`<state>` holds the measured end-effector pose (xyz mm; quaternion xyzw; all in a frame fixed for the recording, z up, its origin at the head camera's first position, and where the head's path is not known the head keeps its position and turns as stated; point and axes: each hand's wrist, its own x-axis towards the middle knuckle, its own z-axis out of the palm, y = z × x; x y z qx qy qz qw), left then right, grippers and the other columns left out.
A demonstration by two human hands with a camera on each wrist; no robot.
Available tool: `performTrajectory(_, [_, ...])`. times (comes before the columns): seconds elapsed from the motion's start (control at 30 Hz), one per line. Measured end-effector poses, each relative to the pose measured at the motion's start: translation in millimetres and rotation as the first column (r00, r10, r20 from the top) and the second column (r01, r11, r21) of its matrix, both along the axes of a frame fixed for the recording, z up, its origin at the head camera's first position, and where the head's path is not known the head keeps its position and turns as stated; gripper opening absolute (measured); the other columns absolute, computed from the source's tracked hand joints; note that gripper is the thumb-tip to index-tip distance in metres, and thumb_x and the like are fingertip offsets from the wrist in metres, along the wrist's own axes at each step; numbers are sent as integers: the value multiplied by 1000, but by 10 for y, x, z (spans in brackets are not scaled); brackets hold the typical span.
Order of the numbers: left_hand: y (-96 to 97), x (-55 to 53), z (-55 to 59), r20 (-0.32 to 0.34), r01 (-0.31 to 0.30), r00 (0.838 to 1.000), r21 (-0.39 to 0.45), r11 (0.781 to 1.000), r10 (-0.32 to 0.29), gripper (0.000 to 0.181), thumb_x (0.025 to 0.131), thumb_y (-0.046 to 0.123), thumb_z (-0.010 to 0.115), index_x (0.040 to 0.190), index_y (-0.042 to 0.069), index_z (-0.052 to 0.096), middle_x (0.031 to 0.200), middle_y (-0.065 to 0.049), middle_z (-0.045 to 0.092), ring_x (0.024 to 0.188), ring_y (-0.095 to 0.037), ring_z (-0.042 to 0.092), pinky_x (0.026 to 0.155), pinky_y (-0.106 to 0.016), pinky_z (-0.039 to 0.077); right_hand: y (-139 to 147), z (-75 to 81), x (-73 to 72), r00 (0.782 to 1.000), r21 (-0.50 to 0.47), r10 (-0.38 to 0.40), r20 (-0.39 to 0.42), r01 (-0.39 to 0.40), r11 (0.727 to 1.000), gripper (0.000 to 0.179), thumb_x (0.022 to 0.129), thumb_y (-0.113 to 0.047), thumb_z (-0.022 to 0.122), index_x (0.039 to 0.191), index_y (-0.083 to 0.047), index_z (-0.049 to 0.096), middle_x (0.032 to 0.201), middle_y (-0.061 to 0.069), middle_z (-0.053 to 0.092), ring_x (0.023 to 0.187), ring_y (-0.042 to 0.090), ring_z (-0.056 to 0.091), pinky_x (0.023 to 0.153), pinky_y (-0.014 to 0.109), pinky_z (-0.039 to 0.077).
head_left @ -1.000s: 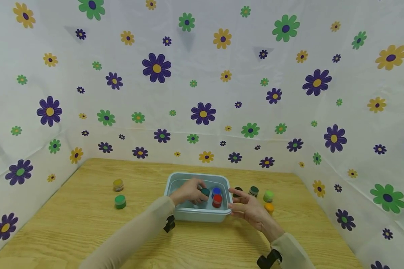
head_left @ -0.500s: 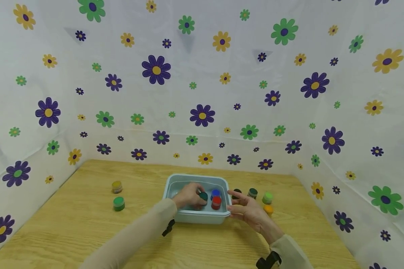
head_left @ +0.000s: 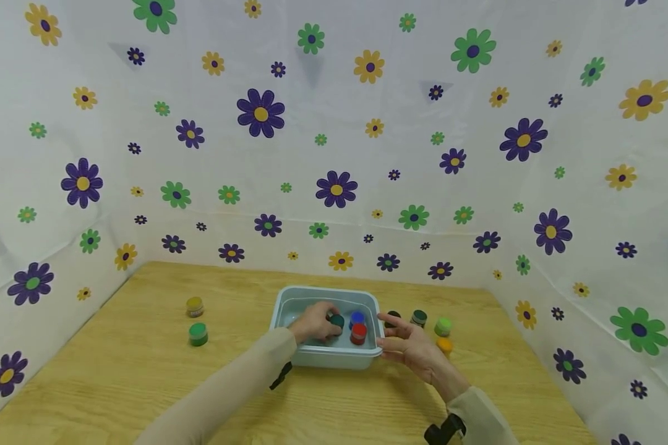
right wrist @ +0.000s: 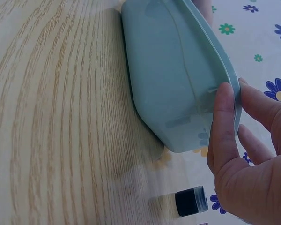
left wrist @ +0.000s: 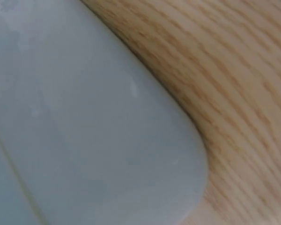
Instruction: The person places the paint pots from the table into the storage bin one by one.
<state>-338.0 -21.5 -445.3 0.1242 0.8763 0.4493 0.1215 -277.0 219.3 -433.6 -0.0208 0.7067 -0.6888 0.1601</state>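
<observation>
My left hand [head_left: 314, 322] reaches into a pale blue plastic tub [head_left: 334, 360] and grips a small dark teal-lidded paint jar [head_left: 337, 321] by its side. Beside that jar, in the same tub, stand a blue-lidded jar [head_left: 357, 318] and a red-lidded jar [head_left: 359, 334]. With fingers spread and fairly straight, my right hand [head_left: 417, 355] touches the tub's right end at the rim; the right wrist view shows its fingertips [right wrist: 225, 96] against that rim. Only the tub's outer wall [left wrist: 107, 117] and wood grain appear in the left wrist view; the left fingers are out of its sight.
On the left of the wooden table [head_left: 145, 371] stand a yellow jar [head_left: 195, 306] and a green jar [head_left: 198, 334]. Right of the tub are a black-lidded jar [head_left: 392, 317], a dark green jar [head_left: 419, 317], a light green jar [head_left: 443, 326] and an orange jar [head_left: 444, 345]. Flowered sheets enclose the table.
My left hand has shifted slightly within the tub with the dark teal jar in its grip. My right hand stays at the tub's right end.
</observation>
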Motion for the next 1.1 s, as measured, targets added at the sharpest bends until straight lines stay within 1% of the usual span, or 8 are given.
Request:
performTrajectory(0.3, [9,-26,49,46,-1,999,43,999,-1,38,85,0,72,120,-2,59,94,-14,62,75,-22,67,65,-30,60,5,33,-5,1000,9,-4,-2,4,1000,71,87,-8,74,149,-8,41,115,14,50,87,18,65,81,29,59])
performTrajectory(0.43, [9,-20,45,60,-10,998,73,997,6,39,86,-3,69,123,-4,58,98,-17,63,77,-24,69,66,-33,61,1,47,4,1000,6,6,-2,-6,1000,70,88,-7,73,150,-8,39,117,15,49,88,18,64,82,29,59])
performTrajectory(0.57, [15,-8,37,48,-13,999,91,996,9,39,86,-7,64,124,-6,57,104,-22,64,80,-27,70,66,-33,61,-4,47,20,1000,1,11,3,-11,1000,70,88,-6,72,150,-7,38,116,14,48,88,17,65,81,29,59])
performTrajectory(0.7, [24,-18,28,37,-19,999,97,995,16,45,81,-13,65,125,-7,57,111,-24,65,82,-25,68,67,-31,61,1,35,25,1000,-2,14,3,-14,1000,71,88,-6,71,150,-7,37,116,14,49,88,16,65,81,29,59])
performTrajectory(0.83, [24,-37,16,16,-15,1000,83,996,14,50,77,-15,65,126,-7,58,111,-23,66,85,-25,67,70,-30,60,3,30,28,1000,-6,18,2,-18,1000,71,88,-6,72,151,-7,37,118,15,49,88,17,65,82,29,59])
performTrajectory(0.9, [20,-43,19,0,-15,1000,64,998,15,51,76,-15,67,126,-6,58,112,-21,66,91,-25,66,76,-32,59,3,29,30,1000,-6,19,2,-18,1000,71,88,-7,72,150,-7,38,118,16,49,89,17,65,82,28,59])
performTrajectory(0.97, [14,-47,25,-20,-14,1000,41,999,15,52,75,-13,69,126,-5,59,114,-20,67,99,-27,65,85,-36,57,1,29,31,1000,-6,19,4,-19,1000,71,88,-7,72,150,-7,38,118,15,49,88,17,65,82,28,59])
performTrajectory(1.1, [8,-57,38,-49,3,999,10,1000,-2,53,74,-9,73,125,-5,60,117,-19,66,111,-30,60,100,-43,49,3,31,25,1000,-4,22,3,-22,1000,71,88,-8,73,150,-7,38,118,15,49,88,16,65,81,28,59])
